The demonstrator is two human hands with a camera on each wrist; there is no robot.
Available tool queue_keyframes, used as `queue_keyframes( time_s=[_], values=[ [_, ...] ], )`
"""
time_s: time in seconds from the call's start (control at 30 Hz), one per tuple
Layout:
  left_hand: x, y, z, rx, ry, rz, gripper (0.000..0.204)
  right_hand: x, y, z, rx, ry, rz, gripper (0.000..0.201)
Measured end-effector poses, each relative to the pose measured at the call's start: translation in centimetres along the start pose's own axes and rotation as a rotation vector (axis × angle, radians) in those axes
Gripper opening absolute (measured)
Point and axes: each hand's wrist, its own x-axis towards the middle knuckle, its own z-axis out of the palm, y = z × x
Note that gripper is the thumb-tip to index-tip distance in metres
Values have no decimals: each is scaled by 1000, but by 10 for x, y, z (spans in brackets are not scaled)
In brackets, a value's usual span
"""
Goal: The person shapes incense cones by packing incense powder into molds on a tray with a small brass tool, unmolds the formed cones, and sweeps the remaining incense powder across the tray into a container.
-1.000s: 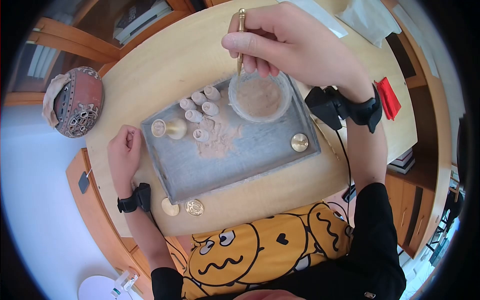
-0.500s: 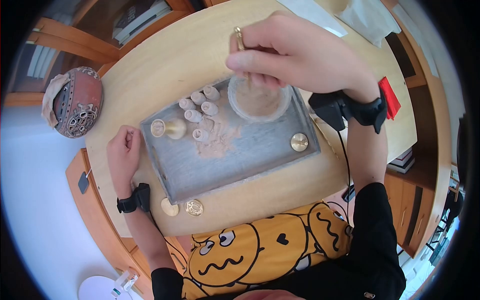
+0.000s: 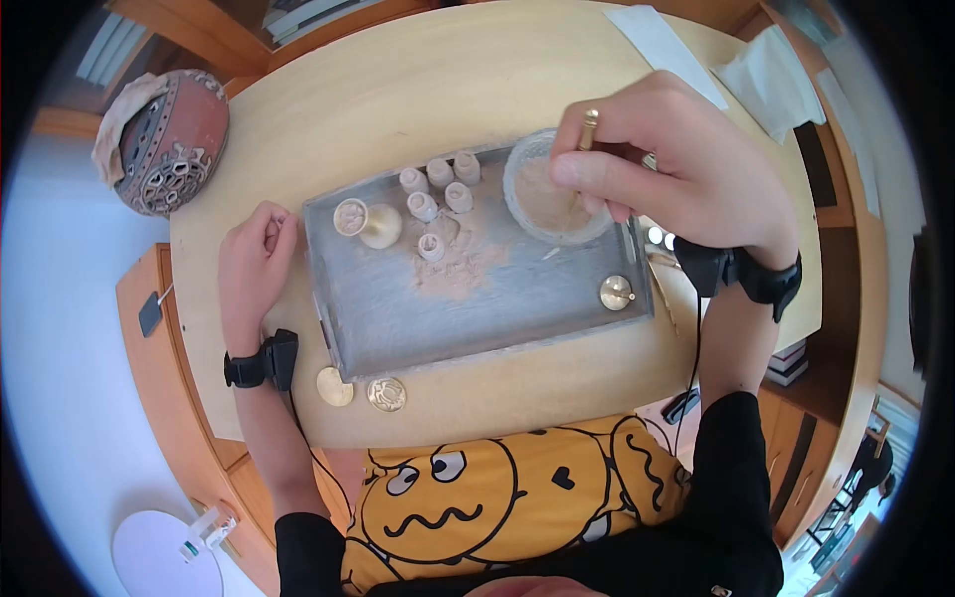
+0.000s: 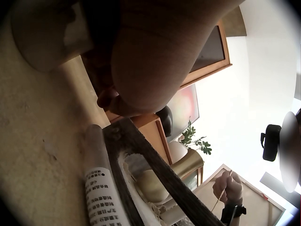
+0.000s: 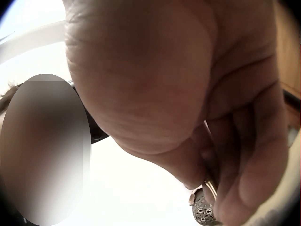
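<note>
My right hand [image 3: 676,159] pinches a thin brass tool [image 3: 589,127] above the bowl of pinkish powder [image 3: 547,199]; the tool's lower end is partly hidden by the fingers. In the right wrist view the same hand [image 5: 188,94] fills the picture. My left hand [image 3: 257,264] rests on the table beside the tray's left edge, fingers curled and holding nothing visible. On the grey tray [image 3: 477,328] stand several small powder-dusted cups [image 3: 459,197] around loose powder [image 3: 463,269]. A brass vessel [image 3: 379,227] with a powder-filled flared mouth is at the tray's left.
A brass lid [image 3: 616,293] sits at the tray's right. Two brass discs [image 3: 387,394] lie near the front edge, thin brass rods [image 3: 665,298] right of the tray. A patterned red pot [image 3: 179,139] stands back left; white sheets [image 3: 668,50] lie back right.
The head view has shifted, so the tray and table appear moved. My right hand has moved rightward relative to the bowl, still pinching the tool. The left hand stays beside the tray.
</note>
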Motion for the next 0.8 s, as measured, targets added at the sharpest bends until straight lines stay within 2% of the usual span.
queue_keyframes(
  time_s=[0.13,0.17,0.27,0.33,0.4,0.5,0.63,0.8],
  values=[
    [1,-1,0,-36,-8,22,15,-1,-13,6,71,-18,22,22],
    [0,-2,0,-43,3,2,15,1,-16,6,18,-72,39,19],
    [1,-3,0,-42,15,1,15,3,-19,13,-70,-95,-64,17],
    [1,-2,-1,-54,10,24,16,6,-30,17,-62,-110,-38,14],
    [1,-1,-3,-49,7,4,15,9,-41,21,-2,6,92,11],
    [3,-6,-1,-49,9,6,15,7,-38,36,-42,-5,-22,10],
    [3,-9,-1,-52,32,45,15,6,-48,45,-11,-34,-48,12],
    [2,-9,3,-89,22,0,16,-22,-75,69,-315,38,85,22]
  ],
)
